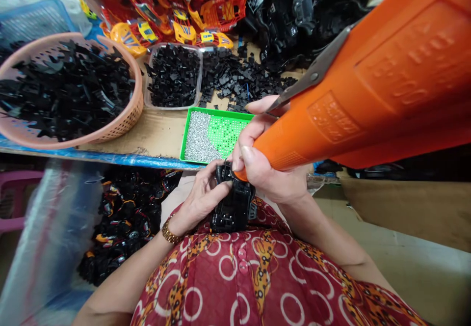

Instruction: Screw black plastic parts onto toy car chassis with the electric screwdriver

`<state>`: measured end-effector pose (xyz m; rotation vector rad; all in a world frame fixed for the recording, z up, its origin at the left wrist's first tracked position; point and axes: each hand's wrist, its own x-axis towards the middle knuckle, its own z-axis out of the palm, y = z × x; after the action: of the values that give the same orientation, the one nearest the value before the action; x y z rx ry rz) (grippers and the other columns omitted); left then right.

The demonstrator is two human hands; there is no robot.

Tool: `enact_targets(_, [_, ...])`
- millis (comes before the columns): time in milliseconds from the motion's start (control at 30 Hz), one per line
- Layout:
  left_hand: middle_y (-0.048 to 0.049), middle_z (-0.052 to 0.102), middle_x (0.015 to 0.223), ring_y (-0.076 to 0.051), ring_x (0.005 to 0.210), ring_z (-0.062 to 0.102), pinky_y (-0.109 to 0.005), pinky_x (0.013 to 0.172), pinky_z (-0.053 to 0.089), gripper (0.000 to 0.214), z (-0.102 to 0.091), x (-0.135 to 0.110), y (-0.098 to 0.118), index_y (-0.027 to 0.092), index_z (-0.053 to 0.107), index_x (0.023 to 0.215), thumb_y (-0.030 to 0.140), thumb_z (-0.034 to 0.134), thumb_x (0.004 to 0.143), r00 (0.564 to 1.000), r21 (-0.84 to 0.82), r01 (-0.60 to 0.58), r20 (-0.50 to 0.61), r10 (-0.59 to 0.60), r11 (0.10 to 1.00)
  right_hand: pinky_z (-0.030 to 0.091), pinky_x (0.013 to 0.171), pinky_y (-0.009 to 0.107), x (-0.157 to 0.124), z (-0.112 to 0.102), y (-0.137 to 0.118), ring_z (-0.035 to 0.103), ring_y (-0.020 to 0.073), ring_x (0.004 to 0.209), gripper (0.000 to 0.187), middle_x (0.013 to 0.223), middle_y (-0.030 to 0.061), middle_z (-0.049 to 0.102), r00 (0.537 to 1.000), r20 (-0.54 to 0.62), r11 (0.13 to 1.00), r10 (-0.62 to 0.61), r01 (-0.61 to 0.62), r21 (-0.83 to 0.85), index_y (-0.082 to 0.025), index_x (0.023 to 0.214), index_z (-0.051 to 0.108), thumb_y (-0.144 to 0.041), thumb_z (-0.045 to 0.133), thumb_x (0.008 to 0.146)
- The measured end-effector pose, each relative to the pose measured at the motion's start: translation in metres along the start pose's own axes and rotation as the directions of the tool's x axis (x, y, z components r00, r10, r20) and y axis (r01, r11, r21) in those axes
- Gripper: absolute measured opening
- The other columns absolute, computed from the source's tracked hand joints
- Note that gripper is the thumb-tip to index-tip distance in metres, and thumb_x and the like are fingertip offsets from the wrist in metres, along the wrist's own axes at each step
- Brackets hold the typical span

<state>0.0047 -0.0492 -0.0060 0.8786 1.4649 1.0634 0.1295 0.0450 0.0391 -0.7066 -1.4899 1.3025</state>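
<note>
Tabletop (162, 132) brt, dim underneath; glare on blk shells (303, 4); wide-angle stretch @ edges; orange tool (368, 80) sl. soft.

The left arm (128, 269) and the right arm (333, 230) are slanting in from both sides, and the left hand (202, 194) is holding on with its thumb stretching across, while the right hand (273, 177), just beside it, is gripping with its fingers (252, 128) curling around.
</note>
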Motion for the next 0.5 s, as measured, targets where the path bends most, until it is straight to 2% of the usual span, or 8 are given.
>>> enact_targets(100, [-0.0029,0.072,0.097,-0.028,0.092,0.061,-0.041,0.086,0.052,0.024,0.0038,0.0008,0.001,0.026,0.074,0.096,0.043,0.074,0.08,0.998,-0.119,0.052,-0.029,-0.056,0.992,0.061,0.06,0.037,0.0001,0.0002,0.0009,0.054,0.0153,0.05,0.037,0.067,-0.0098,0.054,1.0,-0.003,1.0,0.008,-0.008,-0.01,-0.035,0.106,0.052,-0.031,0.075,0.077])
enact_targets(233, [0.0003,0.072,0.092,-0.023,0.087,0.062,-0.036,0.083,0.051,0.023,0.0061,0.0033,-0.003,0.024,0.075,0.096,0.035,0.079,0.076,0.996,-0.292,0.075,-0.02,-0.085,0.953,0.061,0.062,0.034,0.0016,0.0002,0.0004,0.059,0.016,0.059,0.027,0.066,-0.0074,0.053,1.0,-0.004,0.999,0.01,-0.01,-0.039,-0.032,0.098,0.055,-0.036,0.074,0.08])
enact_targets(400, [0.0005,0.072,0.086,-0.019,0.079,0.062,-0.03,0.073,0.05,0.029,0.0056,0.0062,-0.0054,0.021,0.074,0.091,0.024,0.084,0.065,0.994,-0.338,0.096,-0.02,-0.109,0.936,0.057,0.053,0.029,0.0035,0.0003,-0.0033,0.054,0.0104,0.051,0.018,0.068,-0.0088,0.053,0.996,0.036,0.997,-0.08,0.08,-0.013,-0.03,0.094,0.055,-0.023,0.067,0.083])
enact_targets(500, [0.0002,0.073,0.088,-0.019,0.081,0.063,-0.029,0.076,0.051,0.027,0.0049,0.0074,-0.0077,0.021,0.075,0.092,0.024,0.084,0.066,0.994,-0.381,0.099,-0.001,-0.107,0.919,0.057,0.053,0.029,0.0031,0.0002,-0.0038,0.054,0.0096,0.05,0.015,0.069,-0.0087,0.052,0.995,0.061,0.997,-0.077,0.078,-0.016,-0.03,0.089,0.054,-0.021,0.064,0.084])
